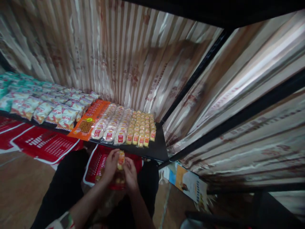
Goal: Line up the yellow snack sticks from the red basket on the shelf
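A small yellow wrapped snack cake [121,160] with a red and orange label is pinched between my two hands. My left hand [111,163] is closed on its left side, and the fingers of my right hand [130,171] grip its lower right. Both hands are over a red plastic basket [88,173] with a pale rim, standing between my knees. Several yellowish packs lie in it, partly hidden by my hands. On the shelf just beyond, similar yellow snack cakes [141,138] are lined up in rows at the right end.
Left of these on the black shelf [158,148] are round white packs [109,135], an orange packet [95,116], white bags [68,118] and green bags [14,86]. More red baskets [50,144] stand at lower left. Printed sheeting [133,57] and black frame bars [197,74] bound the shelf.
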### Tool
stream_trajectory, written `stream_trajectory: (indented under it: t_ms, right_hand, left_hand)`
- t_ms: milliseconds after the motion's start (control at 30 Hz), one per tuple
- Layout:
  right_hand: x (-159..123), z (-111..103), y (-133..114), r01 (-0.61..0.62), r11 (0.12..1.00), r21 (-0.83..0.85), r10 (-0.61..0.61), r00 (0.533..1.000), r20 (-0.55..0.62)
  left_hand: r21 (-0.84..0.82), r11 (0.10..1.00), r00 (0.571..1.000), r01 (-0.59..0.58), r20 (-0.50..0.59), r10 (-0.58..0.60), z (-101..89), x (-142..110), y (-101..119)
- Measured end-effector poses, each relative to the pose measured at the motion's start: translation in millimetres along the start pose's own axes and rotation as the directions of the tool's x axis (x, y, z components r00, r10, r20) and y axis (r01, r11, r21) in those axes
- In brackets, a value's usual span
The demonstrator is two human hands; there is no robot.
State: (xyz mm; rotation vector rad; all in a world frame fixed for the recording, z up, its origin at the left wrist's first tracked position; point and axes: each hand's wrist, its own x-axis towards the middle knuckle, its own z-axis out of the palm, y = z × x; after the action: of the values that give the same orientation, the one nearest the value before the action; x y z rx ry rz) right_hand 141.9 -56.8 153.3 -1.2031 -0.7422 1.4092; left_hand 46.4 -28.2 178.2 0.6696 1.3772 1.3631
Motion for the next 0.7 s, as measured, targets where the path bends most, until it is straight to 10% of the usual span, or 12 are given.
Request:
stream_trajectory:
  t_ms: [167, 700]
  right_hand:
    - [12, 27, -2, -0.001, 0.999, 0.034, 0.000, 1.000, 0.031]
    - [-25, -85, -46, 0.053, 0.999, -0.008, -0.053, 0.952, -0.300]
  left_hand:
    - [0.063, 0.998, 0.996, -0.020, -0.090, 0.026, -27.4, 8, 4]
    - [-0.031, 0.979, 0.934, 0.199, 0.308, -0.180, 88.9, -24, -33]
